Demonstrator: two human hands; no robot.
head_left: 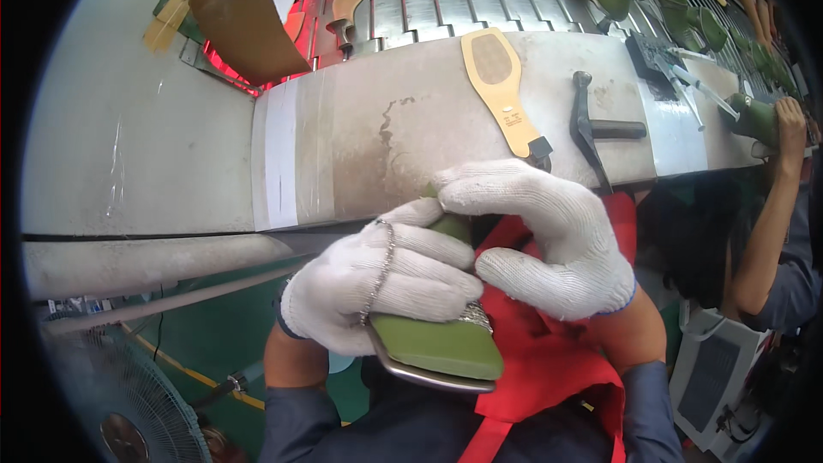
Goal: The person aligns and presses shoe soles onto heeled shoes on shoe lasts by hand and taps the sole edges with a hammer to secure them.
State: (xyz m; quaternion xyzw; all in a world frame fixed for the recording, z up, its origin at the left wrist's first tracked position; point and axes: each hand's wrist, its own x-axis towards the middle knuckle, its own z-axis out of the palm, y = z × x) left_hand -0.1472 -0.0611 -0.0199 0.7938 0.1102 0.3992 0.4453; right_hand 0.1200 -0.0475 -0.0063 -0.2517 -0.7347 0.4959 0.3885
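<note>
Shows near seven o'clock a white-gloved left hand [377, 279], beaded chain [387, 261] across its back, fingers closed around a silver-edged green shoe [441, 347] at six, probably to steady it; at one, a cream insole [489, 60], presumably within reach; at three, a gloved right hand [544, 227], half-curled, thumb apart, grip unclear; at two, a dark hammer [585, 116], likely kept handy

Shoe workshop — slatted conveyor [433, 12], yellow insole [495, 81]

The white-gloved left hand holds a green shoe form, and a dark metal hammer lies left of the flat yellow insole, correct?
No: the head view shows the dark metal hammer right of the flat yellow insole. The white-gloved left hand holds the green shoe form.
</note>
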